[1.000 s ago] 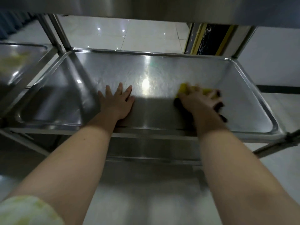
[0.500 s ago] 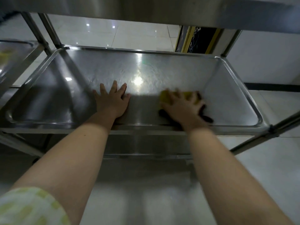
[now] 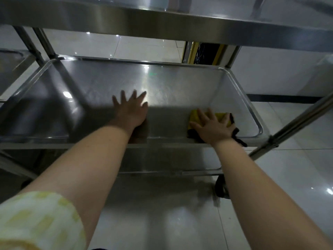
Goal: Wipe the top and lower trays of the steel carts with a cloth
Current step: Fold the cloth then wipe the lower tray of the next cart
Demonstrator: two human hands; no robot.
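Step in hand: wiping the lower tray (image 3: 180,87) of the near cart (image 3: 41,42). The cloth work sits at the tray's near right corner, so my guess is the task is mid-way, not ending.
Next move: it likely calls for sweeping the cloth leftwards along the near edge, with flat pressure kept on it and the bracing hand lifted out of its path. The far wall and the left half probably need passes too.
Carts, two: the near one fills the view. A second cart (image 3: 12,64) shows only as a tray edge at the far left.
Trays on the near cart, three levels seen: the top tray (image 3: 162,20) overhead, the lower tray between, and a bottom shelf (image 3: 162,159) beneath.
Hands, two: the left hand (image 3: 130,110) lies flat on the tray floor near the middle, fingers spread, holding nothing. The right hand (image 3: 212,127) presses down on the cloth, fingers also spread and straight.
Cloth, one: the cloth (image 3: 193,117) is yellow with a dark edge. It lies on the tray floor under the right palm, close to the right wall.
Sleeve, one: a pale yellow-patterned sleeve (image 3: 36,219) on the left arm.
Caster, one in view: the caster (image 3: 220,188) stands on the tiled floor (image 3: 288,177).
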